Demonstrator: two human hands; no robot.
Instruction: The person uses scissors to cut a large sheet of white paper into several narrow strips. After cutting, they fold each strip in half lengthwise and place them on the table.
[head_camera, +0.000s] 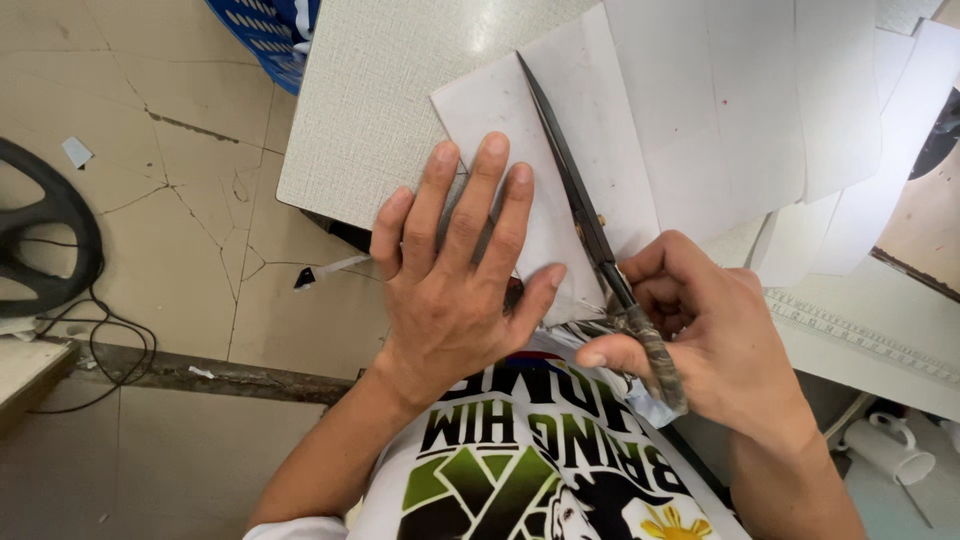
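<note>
My left hand (455, 270) lies flat with fingers spread on a white sheet of paper (510, 110) at the near edge of a white textured table (360, 110). My right hand (700, 330) grips the wrapped handles of a pair of long dark scissors (570, 190). The blades point away from me and lie closed along the sheet, just right of my left fingers. More white sheets (720, 100) overlap to the right of the blades.
A blue plastic crate (265, 35) stands beyond the table's left corner. A black ring-shaped object with cables (45, 240) lies on the cracked tiled floor at left. A ruler (860, 335) rests on a white surface at right, a white mug (890, 450) below it.
</note>
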